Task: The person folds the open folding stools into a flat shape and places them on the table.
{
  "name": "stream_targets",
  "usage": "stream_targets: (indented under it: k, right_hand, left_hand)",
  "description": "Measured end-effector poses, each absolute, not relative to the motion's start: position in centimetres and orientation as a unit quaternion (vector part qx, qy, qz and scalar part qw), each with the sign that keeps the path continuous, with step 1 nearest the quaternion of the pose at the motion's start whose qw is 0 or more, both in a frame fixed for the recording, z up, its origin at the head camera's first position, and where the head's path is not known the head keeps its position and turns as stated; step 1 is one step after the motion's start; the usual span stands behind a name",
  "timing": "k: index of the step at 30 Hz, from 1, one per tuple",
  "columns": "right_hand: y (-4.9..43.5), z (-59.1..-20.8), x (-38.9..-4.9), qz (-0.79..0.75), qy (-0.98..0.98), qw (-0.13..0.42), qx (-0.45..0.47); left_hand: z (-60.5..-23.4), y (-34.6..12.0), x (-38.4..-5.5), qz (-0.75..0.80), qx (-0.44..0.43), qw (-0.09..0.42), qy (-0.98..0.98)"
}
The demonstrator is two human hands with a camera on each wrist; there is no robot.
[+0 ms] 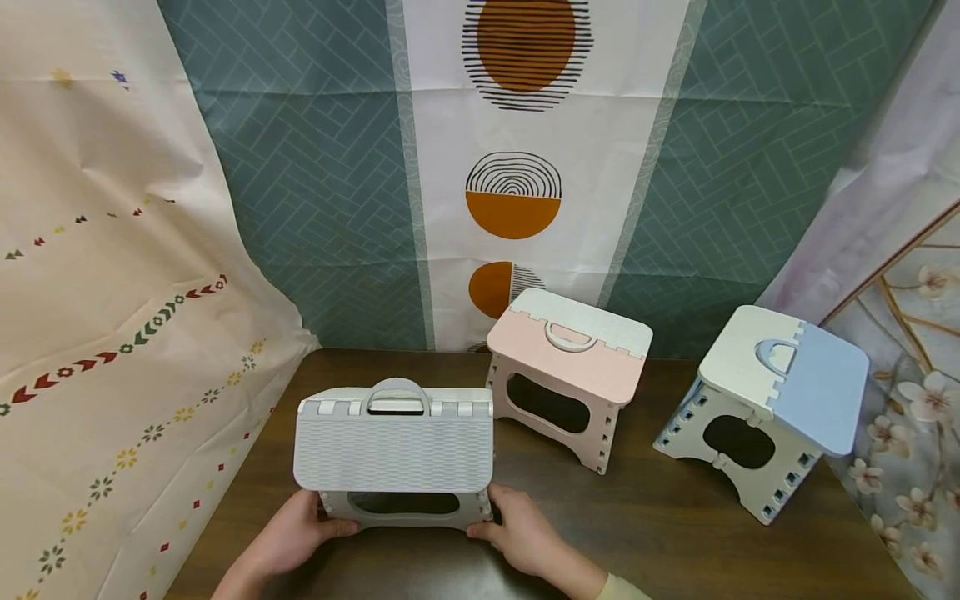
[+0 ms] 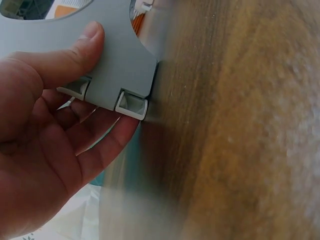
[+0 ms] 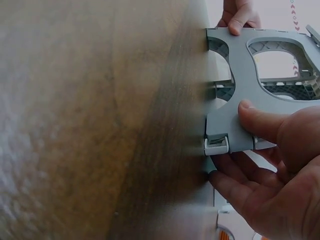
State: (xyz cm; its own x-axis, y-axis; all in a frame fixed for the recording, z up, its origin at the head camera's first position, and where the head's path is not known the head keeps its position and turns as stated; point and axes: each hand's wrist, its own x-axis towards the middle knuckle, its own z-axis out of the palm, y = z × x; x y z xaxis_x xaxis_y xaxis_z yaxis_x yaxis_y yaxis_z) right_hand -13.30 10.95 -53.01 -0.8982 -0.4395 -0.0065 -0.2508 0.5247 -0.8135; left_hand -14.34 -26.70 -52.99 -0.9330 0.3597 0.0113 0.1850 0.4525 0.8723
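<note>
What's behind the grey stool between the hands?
Behind the grey stool: a strip of brown table, then patterned cloth, with the pink stool further right. The grey stool hides what lies directly behind it.

Top of the grey stool (image 2: 122, 55) beyond left wrist view's edge (tabletop (image 2: 250, 125) there blurry).

From above six o'clock, the head view looks forward and down across the surface (image 1: 645, 525). Both wrist views sit close, turned sideways; the grey stool (image 1: 393, 454) all three share lies toward eleven o'clock in the left, two in the right.
</note>
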Motion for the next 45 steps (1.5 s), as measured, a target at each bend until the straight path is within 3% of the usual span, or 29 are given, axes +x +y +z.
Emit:
stream_targets:
  k: [12, 45]
  right_hand:
    - [11.5, -54.5, -13.8, -0.454, 0.855, 0.084, -0.237]
    - [11.2, -53.3, -13.4, -0.473, 0.85, 0.12, -0.197]
  left_hand:
    - [-53.1, -26.4, -14.3, 0.491, 0.152, 0.086, 0.854]
    - [-53.3, -26.1, -14.5, 0.509, 0.176, 0.096, 0.837]
